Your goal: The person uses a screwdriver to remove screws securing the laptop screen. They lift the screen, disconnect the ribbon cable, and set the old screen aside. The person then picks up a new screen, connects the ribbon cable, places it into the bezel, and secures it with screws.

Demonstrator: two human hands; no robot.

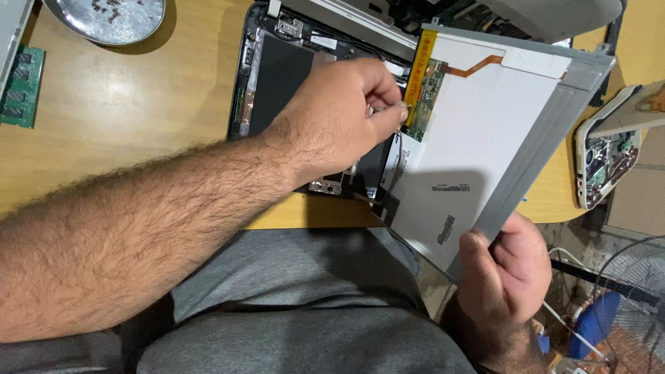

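Observation:
A bare laptop screen panel (478, 131), white on its back with a grey metal frame, is tilted up over a dismantled black laptop base (277, 76) on a wooden table. My right hand (502, 277) grips the panel's lower edge. My left hand (343, 114) reaches across the base and pinches a small connector at the green circuit strip (424, 97) along the panel's left side. An orange flat cable (478, 68) runs from that strip across the panel's top.
A round metal dish (104, 17) with small screws sits at the table's top left. A green memory module (21, 86) lies at the left edge. Another opened device (609, 149) rests at the right. A fan (623, 305) stands on the floor.

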